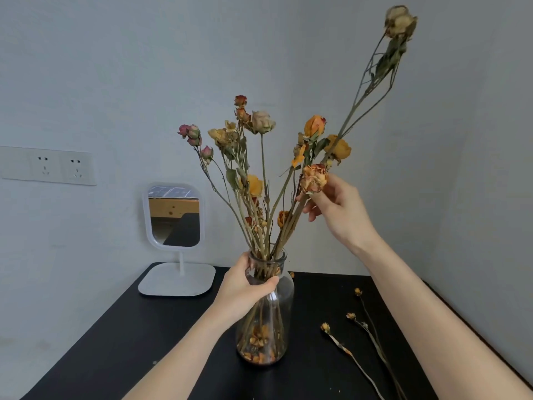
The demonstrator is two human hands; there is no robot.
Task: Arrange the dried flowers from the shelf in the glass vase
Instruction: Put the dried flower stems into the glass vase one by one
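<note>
A clear glass vase (281, 321) stands on the black table (115, 327) with several dried roses (261, 122) fanning out of its neck and loose petals at its bottom. My left hand (245, 287) grips the vase's neck. Up and to the right, my right hand (334, 203) pinches the stems just below an orange-brown dried rose (314, 178). One long stem leans far right and ends in a pale dried rose (399, 21) near the top of the view.
Three thin dried flower stems (363, 327) lie on the table right of the vase. A white standing mirror (174, 217) sits at the table's back left. Wall sockets (59, 166) are on the left wall. Walls close in behind and on the right.
</note>
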